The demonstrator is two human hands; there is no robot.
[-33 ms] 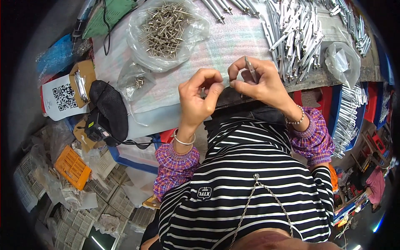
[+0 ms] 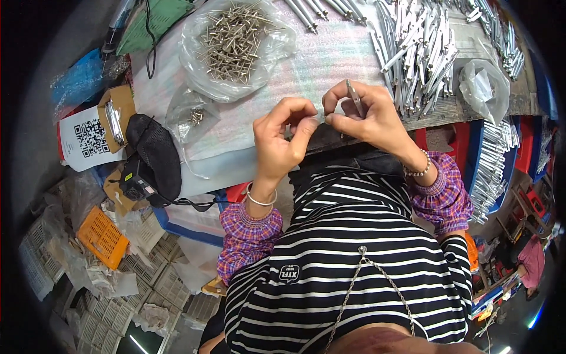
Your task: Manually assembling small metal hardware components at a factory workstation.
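Observation:
My left hand [image 2: 285, 134] is held over the table's front edge, thumb and forefinger in a pinch. What sits in that pinch, if anything, is too small to make out. Close beside it, my right hand [image 2: 370, 117] is closed around a slim grey metal piece [image 2: 354, 99], which slants up between the fingers. The two sets of fingertips nearly meet. Left of my hands, a clear plastic bag [image 2: 277, 44] holds many brass-coloured pins with cross-pieces [image 2: 233, 44]. A smaller bag [image 2: 180, 109] with short metal pins [image 2: 196, 116] lies nearer.
Silver metal strips [image 2: 421, 56] are heaped at the right on the table [image 2: 330, 65]. A crumpled clear bag [image 2: 484, 88] lies farther right. Blue bins with more strips [image 2: 492, 159] stand below. A black mesh pouch [image 2: 154, 153] and a cardboard box [image 2: 121, 103] are at the left edge.

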